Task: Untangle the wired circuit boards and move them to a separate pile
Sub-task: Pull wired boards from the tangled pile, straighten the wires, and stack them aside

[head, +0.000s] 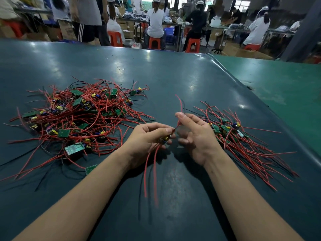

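Dark green table (pixel 173 80) | tangled pile (pixel 78 115) lies left, sorted pile (pixel 243 141) right | left hand (pixel 147 141) pinches one circuit board (pixel 164 139) between them | right hand (pixel 196 136) fingertips nip its red wire (pixel 179 105) | seated workers (pixel 155 20) behind.

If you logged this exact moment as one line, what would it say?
left hand: holds wired board | right hand: pinches its red wire | tangled pile: left | sorted pile: right

A factory assembly hall, seated workers (pixel 155 20) in white caps on red stools (pixel 154 43) at long tables behind the bench (pixel 173 75), cardboard boxes (pixel 246 53) on the floor
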Demonstrator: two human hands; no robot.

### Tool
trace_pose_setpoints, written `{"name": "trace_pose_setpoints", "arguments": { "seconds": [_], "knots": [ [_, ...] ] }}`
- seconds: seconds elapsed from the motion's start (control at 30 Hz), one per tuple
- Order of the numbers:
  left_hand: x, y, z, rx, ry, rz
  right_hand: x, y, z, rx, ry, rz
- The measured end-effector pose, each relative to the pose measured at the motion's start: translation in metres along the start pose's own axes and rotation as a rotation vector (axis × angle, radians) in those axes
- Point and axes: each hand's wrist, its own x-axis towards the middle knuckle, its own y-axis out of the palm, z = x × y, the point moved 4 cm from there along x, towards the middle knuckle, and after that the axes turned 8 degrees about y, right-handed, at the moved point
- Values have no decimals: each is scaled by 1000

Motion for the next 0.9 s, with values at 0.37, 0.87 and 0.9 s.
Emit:
{"name": "trace_pose_setpoints", "arguments": {
  "seconds": [0.37, 0.87, 0.9],
  "knots": [
    [3, -1, -1, -28, 41, -14, 3, 5, -8, -220, -4, 93],
    [4, -1, 4, 114, 109, 14, 14, -18, 4, -201, -370, -318],
    [4, -1, 4, 109, 107, 24, 13, -18, 5, -224, -408, -345]
  ]
}}
